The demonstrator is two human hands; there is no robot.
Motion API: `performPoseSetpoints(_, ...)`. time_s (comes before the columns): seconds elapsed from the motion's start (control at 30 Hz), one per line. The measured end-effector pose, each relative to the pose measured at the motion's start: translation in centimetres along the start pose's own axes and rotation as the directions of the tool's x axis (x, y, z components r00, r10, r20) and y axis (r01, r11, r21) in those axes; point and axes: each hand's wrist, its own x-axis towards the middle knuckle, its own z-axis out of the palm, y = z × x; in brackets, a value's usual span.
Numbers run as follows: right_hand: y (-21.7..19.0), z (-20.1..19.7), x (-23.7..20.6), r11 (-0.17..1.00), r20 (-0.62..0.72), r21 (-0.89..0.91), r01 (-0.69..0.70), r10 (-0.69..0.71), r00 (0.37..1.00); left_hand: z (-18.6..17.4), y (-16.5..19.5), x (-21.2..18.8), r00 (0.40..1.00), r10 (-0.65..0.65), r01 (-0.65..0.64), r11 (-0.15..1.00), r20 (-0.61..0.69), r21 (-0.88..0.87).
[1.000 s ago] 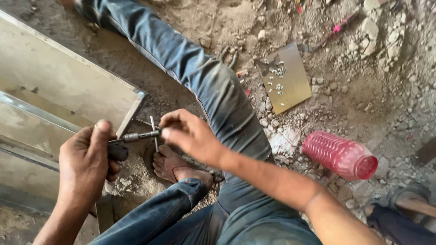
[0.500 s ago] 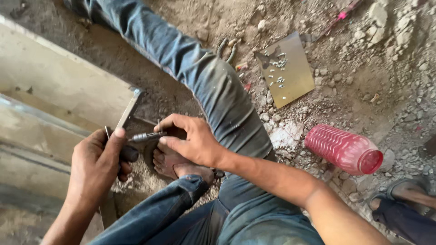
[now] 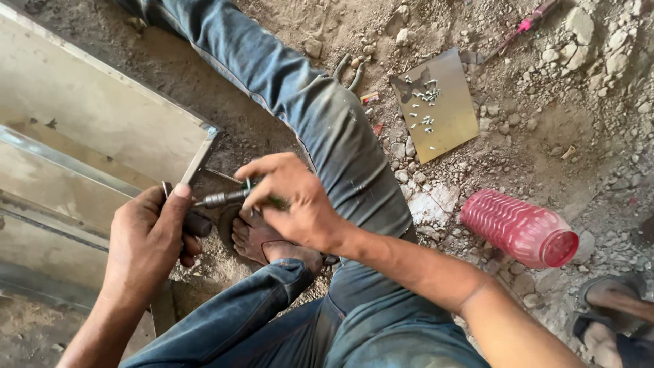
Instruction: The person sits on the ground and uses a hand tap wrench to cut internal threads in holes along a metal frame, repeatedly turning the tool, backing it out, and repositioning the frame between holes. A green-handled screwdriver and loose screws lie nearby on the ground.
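Note:
My left hand [image 3: 151,235] grips a dark tool [image 3: 197,221] whose metal shaft [image 3: 221,198] points right. The thumb rests on top near the shaft. My right hand [image 3: 293,201] closes its fingers on the shaft's tip, where something green shows between the fingers. Both hands sit above my bare foot [image 3: 262,242] and beside the corner of a flat metal frame [image 3: 102,116]. I sit on the ground in blue jeans [image 3: 327,123], one leg stretched out, the other bent.
A brass-coloured plate [image 3: 446,116] with several small screws lies on the rubble. A red ribbed plastic bottle [image 3: 518,228] lies on its side at right. A pink-handled screwdriver [image 3: 524,26] is at top right. Another person's sandalled foot [image 3: 616,310] shows at bottom right.
My hands have drawn closer together. My right hand now wraps the shaft's tip more fully. The view has shifted slightly.

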Motion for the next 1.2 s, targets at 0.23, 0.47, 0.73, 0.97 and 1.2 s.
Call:
performPoseSetpoints(0.23, -0.3, 0.2, 0.7, 0.68, 0.271, 0.325, -0.658, 0.599, 0.753, 0.2, 0.7, -0.1, 0.999, 0.004, -0.001, 0.997, -0.034, 0.078)
performPoseSetpoints(0.47, -0.1, 0.1, 0.8, 0.609, 0.225, 0.476, -0.634, 0.612, 0.758, -0.2, 1.0, -0.3, 0.998, 0.024, -0.021, 0.998, -0.052, 0.056)
performPoseSetpoints(0.73, 0.6, 0.6, -0.4, 0.926, 0.071, 0.223, -0.304, 0.296, 0.953, 0.0, 1.2, -0.5, 0.999, 0.012, -0.011, 1.0, -0.036, 0.025)
performPoseSetpoints(0.97, 1.1, 0.1, 0.0, 0.829, 0.207, 0.287, -0.481, 0.436, 0.876, 0.3, 1.5, -0.5, 0.998, 0.027, -0.021, 0.993, -0.057, 0.116)
performPoseSetpoints(1.2, 0.2, 0.0, 0.2, 0.389, 0.33, 0.59, -0.708, 0.684, 0.651, 0.1, 1.4, -0.6, 0.997, 0.055, -0.054, 0.998, -0.062, 0.026)
